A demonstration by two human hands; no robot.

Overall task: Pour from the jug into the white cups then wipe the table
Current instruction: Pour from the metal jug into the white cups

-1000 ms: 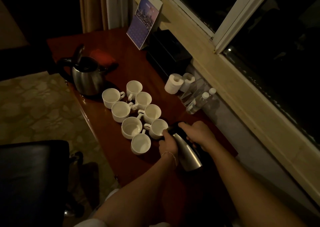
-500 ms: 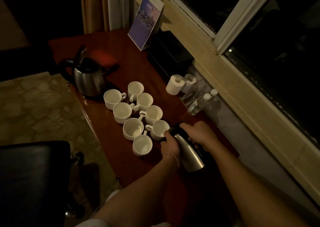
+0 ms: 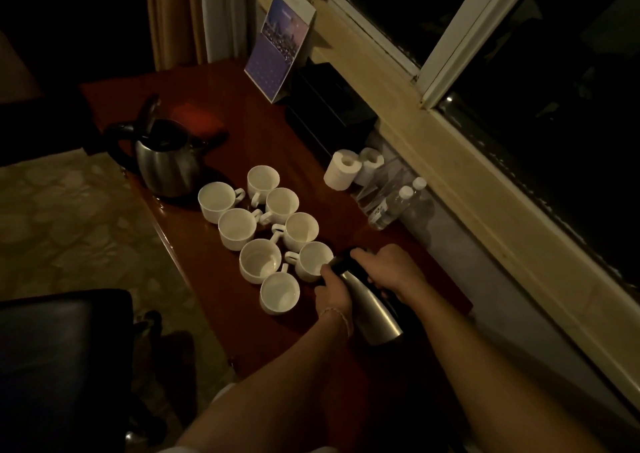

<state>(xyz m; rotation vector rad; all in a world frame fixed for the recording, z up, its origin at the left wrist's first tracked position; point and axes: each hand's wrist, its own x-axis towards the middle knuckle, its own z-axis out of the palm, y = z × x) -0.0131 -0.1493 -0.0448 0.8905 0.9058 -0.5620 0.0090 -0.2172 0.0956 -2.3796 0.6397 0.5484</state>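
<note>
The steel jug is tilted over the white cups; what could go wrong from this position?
1. The tilted steel jug has its spout at the rim of one white cup, so liquid may miss it.
2. The cups stand packed together; a nudge could knock a neighbour such as the nearest white cup.
3. The dim light makes the fill level hard to judge, so overflow onto the red-brown table is possible.

Very dim, warm light; the white cups catch most of it. The tabletop shows faint sheen (near the kettle). Corners sink into black, edges bowed, detail soft.
</note>
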